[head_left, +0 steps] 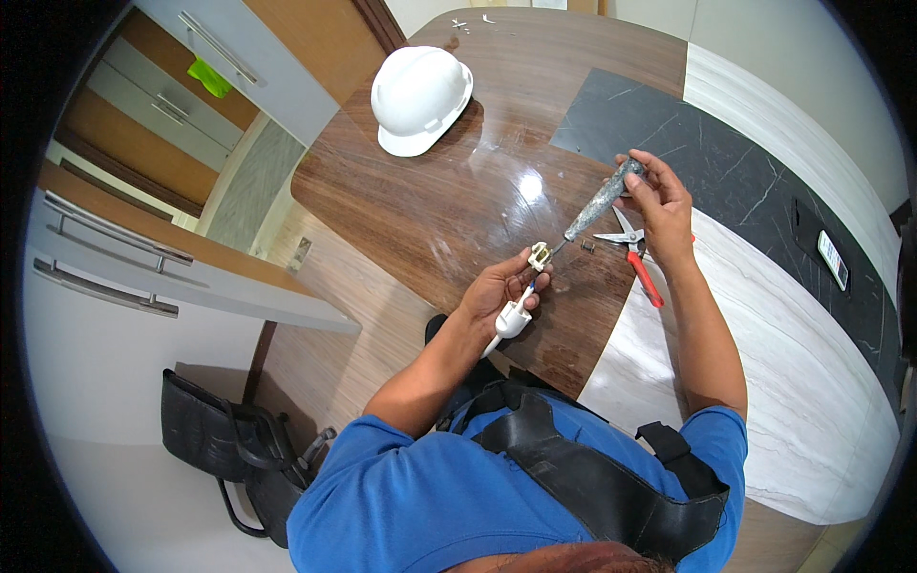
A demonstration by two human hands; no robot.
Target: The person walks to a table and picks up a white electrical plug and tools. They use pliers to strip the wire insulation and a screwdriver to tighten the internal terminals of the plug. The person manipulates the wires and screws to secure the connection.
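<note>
Of the two hands, the left hand (489, 294) is the nearer, its fingers curled and nearly closed, pinching a small cream fitting (540, 254) at the fingertips. Just below those fingers is a white plug cover (513, 320), with a white cable (491, 347) running back from it beside the left wrist. The right hand (661, 202), farther out and higher, has its thumb and fingers bent around the upper end of a mottled grey screwdriver (600, 203). The shaft slants down to the fitting (whether its tip sits in a screw is too small to tell).

Between the hands, a small dark piece (586, 245) lies on the brown table (458, 205). Red-handled cutters (647, 280) lie with blades apart, partly hidden by the right wrist. Well right of that hand rests a phone (833, 258). Beyond the left hand sits a white hard hat (415, 95); farther still, white scraps (460, 24) lie near the table's far edge.
</note>
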